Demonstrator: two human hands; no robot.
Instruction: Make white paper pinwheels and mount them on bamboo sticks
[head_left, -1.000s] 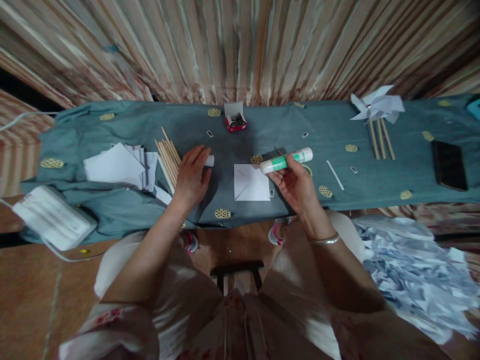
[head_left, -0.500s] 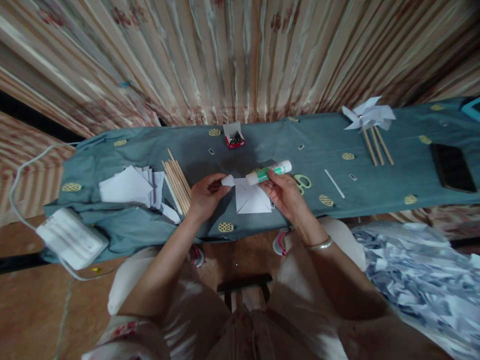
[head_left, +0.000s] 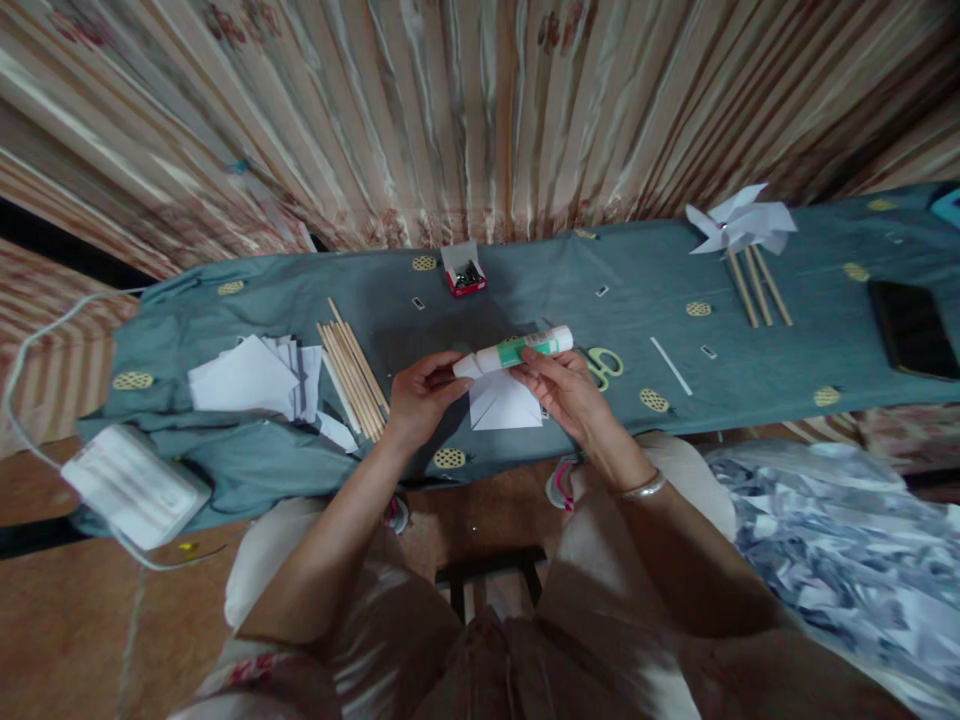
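Note:
My right hand [head_left: 566,393] is closed round a white and green glue stick [head_left: 525,347], held level above the table. Between the fingers of my left hand [head_left: 420,398] is the white glue stick cap [head_left: 466,366], which meets the left end of the stick. Below them a square of white paper [head_left: 506,405] with diagonal lines lies on the cloth, its top edge partly hidden by the stick and hand. Green-handled scissors [head_left: 604,366] rest just right of my right hand, their blades mostly hidden.
Wooden sticks [head_left: 352,370] and cut white paper [head_left: 247,378] lie on the left, near a white power box [head_left: 135,487]. A small red box of metal pins [head_left: 465,275] stands behind. Paper pinwheels [head_left: 742,225], a paper strip [head_left: 670,366] and a phone [head_left: 912,330] are rightward.
The cap in my left hand and the glue stick in my right hand were apart; now they meet end to end. The view has shifted slightly.

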